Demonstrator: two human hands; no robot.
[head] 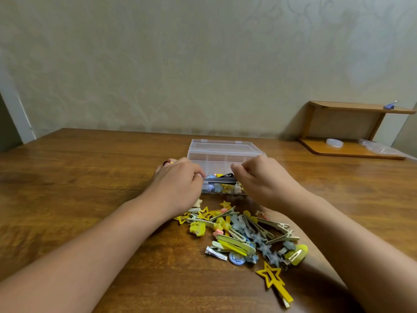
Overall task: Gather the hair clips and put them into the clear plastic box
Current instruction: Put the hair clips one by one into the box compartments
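The clear plastic box (216, 152) stands open at the table's middle, its lid tipped back, with several small clips inside near its front wall. My left hand (178, 179) is at the box's front left corner with curled fingers. My right hand (261, 179) is at the front right, fingers curled over the rim. A long black clip (222, 181) spans between both hands at the front rim, and both seem to pinch its ends. A pile of hair clips (243, 236), yellow, blue and cream, lies on the table in front of the box. A yellow star clip (272, 279) lies nearest me.
The wooden table (79, 177) stretches wide to the left. A small wooden shelf (352, 129) stands at the back right against the wall, with a blue clip (390, 106) on top and clear plastic items on its base.
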